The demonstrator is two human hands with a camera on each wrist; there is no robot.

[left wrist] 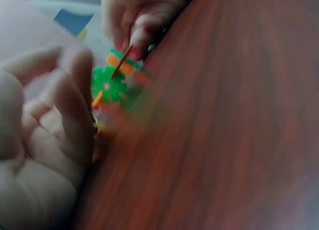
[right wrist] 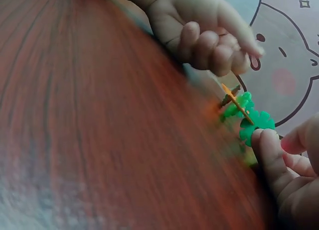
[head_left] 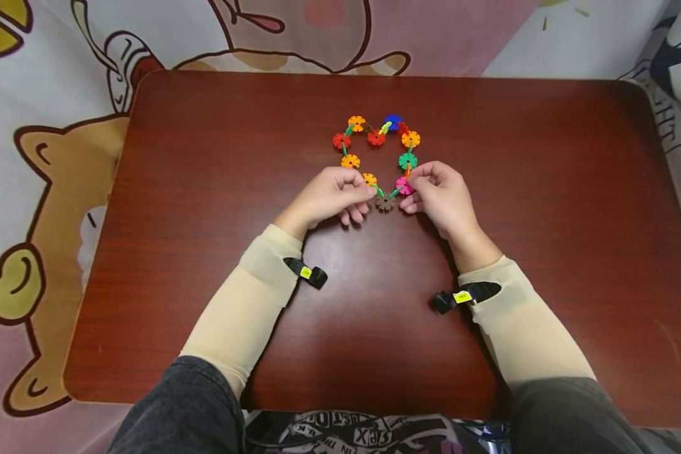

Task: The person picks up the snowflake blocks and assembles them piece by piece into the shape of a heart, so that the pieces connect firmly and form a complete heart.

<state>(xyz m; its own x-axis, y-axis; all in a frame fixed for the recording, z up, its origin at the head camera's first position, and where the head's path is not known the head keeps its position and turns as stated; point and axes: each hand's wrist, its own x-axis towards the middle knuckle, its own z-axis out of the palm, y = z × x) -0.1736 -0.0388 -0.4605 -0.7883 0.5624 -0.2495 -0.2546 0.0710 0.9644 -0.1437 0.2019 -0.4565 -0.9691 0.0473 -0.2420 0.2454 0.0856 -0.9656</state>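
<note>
A heart-shaped ring of notched plastic discs lies on the brown table (head_left: pixel 215 157), near its far edge. My left hand (head_left: pixel 337 194) pinches the ring's lower left side, fingertips at an orange disc (head_left: pixel 369 180); a green disc (left wrist: pixel 108 84) shows beside these fingers in the left wrist view. Opposite, my right hand (head_left: pixel 444 195) holds a pink disc (head_left: pixel 403 185), thumb and fingers curled at it. Between both hands is the brown disc (head_left: pixel 384 203) at the heart's point. In the right wrist view a green disc (right wrist: pixel 256 126) touches a right fingertip. The exact grips are partly hidden.
The ring's far part has a blue disc (head_left: pixel 393 122), a red disc (head_left: pixel 376 137) and several others. Cartoon-patterned cloth (head_left: pixel 62 208) surrounds the table's left and far sides. Straps with small black cameras (head_left: pixel 316 277) sit on both wrists.
</note>
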